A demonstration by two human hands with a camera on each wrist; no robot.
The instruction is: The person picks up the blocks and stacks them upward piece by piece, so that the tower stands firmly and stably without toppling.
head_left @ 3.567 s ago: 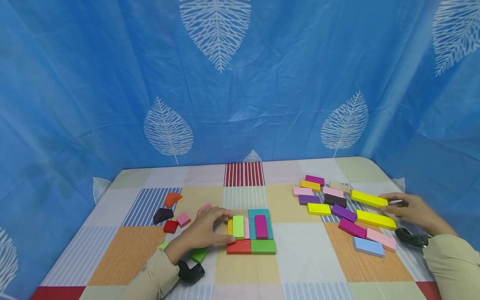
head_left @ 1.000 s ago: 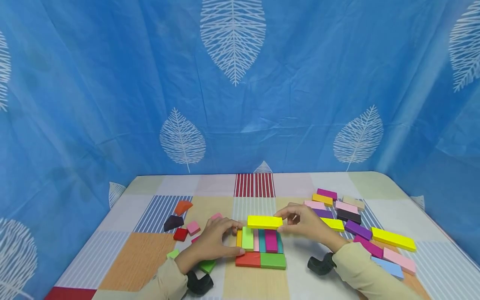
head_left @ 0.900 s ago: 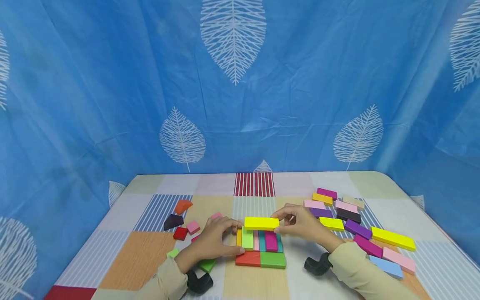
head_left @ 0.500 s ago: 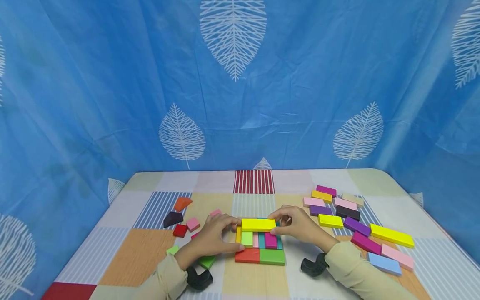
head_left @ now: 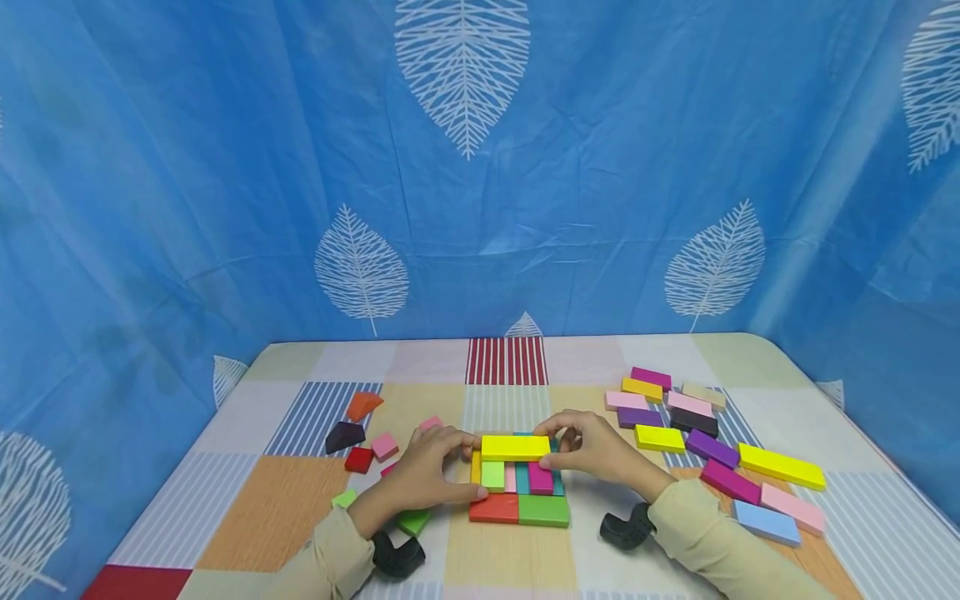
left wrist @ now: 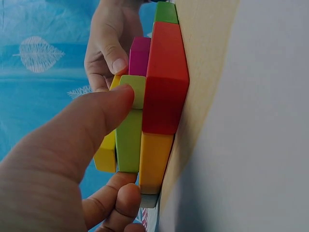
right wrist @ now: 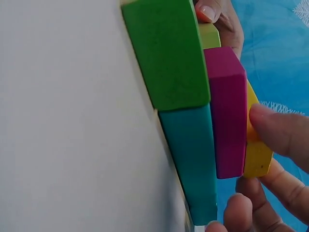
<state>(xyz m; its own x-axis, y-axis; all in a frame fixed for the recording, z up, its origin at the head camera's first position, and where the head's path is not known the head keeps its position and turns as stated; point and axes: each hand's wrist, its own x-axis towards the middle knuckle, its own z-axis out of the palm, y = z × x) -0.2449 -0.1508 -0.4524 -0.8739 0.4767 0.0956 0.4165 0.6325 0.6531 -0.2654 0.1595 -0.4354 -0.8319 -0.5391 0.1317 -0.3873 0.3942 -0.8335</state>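
Note:
On the table lies a flat layer of wooden blocks, with a red block (head_left: pixel 495 508) and a green block (head_left: pixel 543 511) along its near side. A light green block (head_left: pixel 492 477) and a magenta block (head_left: pixel 541 478) stand on that layer. Across the far part of both lies a long yellow block (head_left: pixel 515 448). My right hand (head_left: pixel 592 454) pinches its right end between thumb and fingers. My left hand (head_left: pixel 420 475) holds the light green block, thumb at the near end and fingers at the far end, as the left wrist view shows.
To the right lie several loose blocks, among them a long yellow block (head_left: pixel 782 466), a light blue block (head_left: pixel 767 523) and a black block (head_left: pixel 693 422). On the left are small pieces: orange (head_left: pixel 363 406), black (head_left: pixel 345 437), red (head_left: pixel 358 459). A blue curtain (head_left: pixel 570 167) hangs behind.
My right hand has carried the long yellow block from the right-hand group to the middle and lowered it across the light green and magenta blocks. My left hand has kept its hold.

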